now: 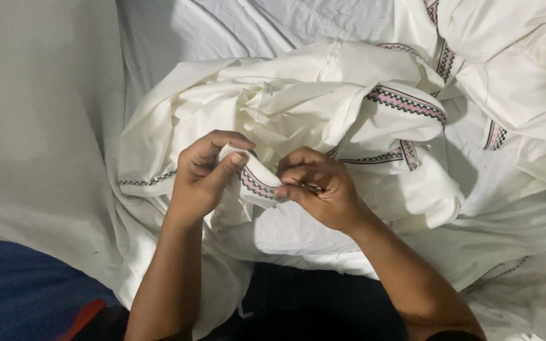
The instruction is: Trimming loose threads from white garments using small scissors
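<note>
A bunched white cloth [298,101] with a pink and black patterned border lies in front of me. My left hand [203,173] pinches a folded edge of that cloth between thumb and fingers. My right hand [317,186] grips the same edge just to the right, where the patterned border band [255,184] runs between the two hands. A small metal tool, perhaps a needle or small snips, shows between the right fingers, too small to tell. Both forearms reach up from the bottom of the view.
More white cloth with the same trim [507,76] is piled at the upper right. A plain white sheet [33,126] covers the left. Blue fabric [14,297] with an orange strip [83,319] sits bottom left, dark fabric [311,306] at bottom centre.
</note>
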